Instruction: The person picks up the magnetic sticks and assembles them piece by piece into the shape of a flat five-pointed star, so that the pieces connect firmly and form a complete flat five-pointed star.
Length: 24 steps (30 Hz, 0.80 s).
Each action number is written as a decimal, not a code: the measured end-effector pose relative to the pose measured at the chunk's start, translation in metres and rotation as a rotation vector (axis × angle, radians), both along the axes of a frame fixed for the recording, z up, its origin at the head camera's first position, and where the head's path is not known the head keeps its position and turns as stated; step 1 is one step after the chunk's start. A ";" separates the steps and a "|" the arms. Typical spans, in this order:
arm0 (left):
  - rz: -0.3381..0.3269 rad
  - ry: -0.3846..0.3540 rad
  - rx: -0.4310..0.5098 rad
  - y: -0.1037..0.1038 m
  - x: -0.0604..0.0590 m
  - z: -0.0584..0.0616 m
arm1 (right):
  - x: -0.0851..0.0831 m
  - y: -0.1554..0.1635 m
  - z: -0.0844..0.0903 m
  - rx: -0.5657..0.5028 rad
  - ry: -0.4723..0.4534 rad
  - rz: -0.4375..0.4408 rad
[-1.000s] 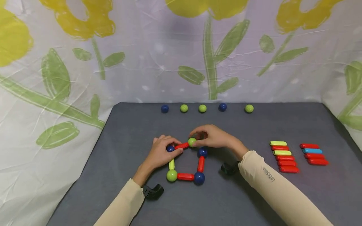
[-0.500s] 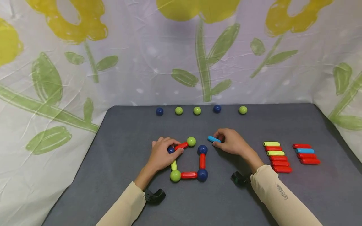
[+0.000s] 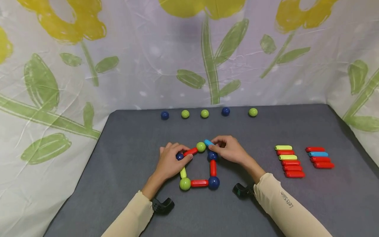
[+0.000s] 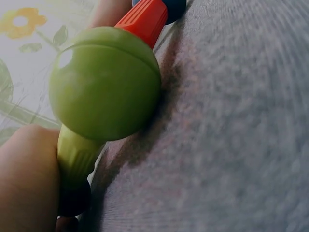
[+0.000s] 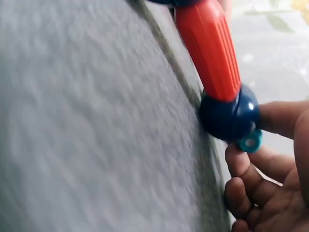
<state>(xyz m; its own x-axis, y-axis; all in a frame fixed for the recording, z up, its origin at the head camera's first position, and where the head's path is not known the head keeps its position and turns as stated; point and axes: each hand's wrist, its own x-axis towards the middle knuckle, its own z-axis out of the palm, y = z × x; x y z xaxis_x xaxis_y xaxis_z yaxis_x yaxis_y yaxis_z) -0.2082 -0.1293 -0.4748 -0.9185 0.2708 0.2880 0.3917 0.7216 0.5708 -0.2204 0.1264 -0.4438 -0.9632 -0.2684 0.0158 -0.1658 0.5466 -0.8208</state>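
My left hand [image 3: 170, 161] lies low on the table, palm down, fingers bent and thumb drawn in, pinching at the fingertips. Its forearm, in a cream sleeve [image 3: 130, 219], runs back toward me on the left, with a black wrist mount [image 3: 162, 205] just below the cuff. My right hand [image 3: 231, 151] reaches in from the right, knuckles up, thumb and curled fingers [image 5: 251, 169] pinched together at the tips. Its sleeved forearm angles off to the lower right, a second black mount [image 3: 241, 190] at that wrist. Both hands sit near each other, not touching.
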 end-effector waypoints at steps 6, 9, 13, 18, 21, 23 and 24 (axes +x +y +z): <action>0.020 -0.002 0.001 0.001 0.002 0.003 | 0.004 -0.015 -0.004 0.011 0.055 -0.119; 0.038 0.001 0.013 0.002 0.003 0.003 | 0.006 -0.018 -0.007 0.030 0.083 -0.125; 0.067 0.019 0.027 0.002 0.003 0.002 | 0.009 -0.018 -0.008 0.075 0.135 -0.089; 0.070 0.025 0.025 0.001 0.003 0.000 | 0.012 -0.017 -0.012 0.137 0.196 -0.022; 0.064 0.028 0.025 0.000 0.003 0.000 | 0.013 -0.018 -0.013 0.133 0.207 -0.022; 0.060 0.035 0.029 0.000 0.003 0.000 | 0.012 -0.017 -0.014 0.123 0.214 -0.016; 0.058 0.037 0.034 -0.001 0.003 0.001 | 0.012 -0.016 -0.014 0.113 0.212 -0.009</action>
<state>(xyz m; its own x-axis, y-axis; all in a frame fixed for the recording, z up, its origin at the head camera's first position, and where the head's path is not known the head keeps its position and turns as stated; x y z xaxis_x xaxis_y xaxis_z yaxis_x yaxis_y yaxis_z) -0.2053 -0.1299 -0.4742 -0.9208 0.2070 0.3304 0.3713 0.7245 0.5807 -0.2086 0.1101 -0.4574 -0.9437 -0.2718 0.1885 -0.3230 0.6350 -0.7017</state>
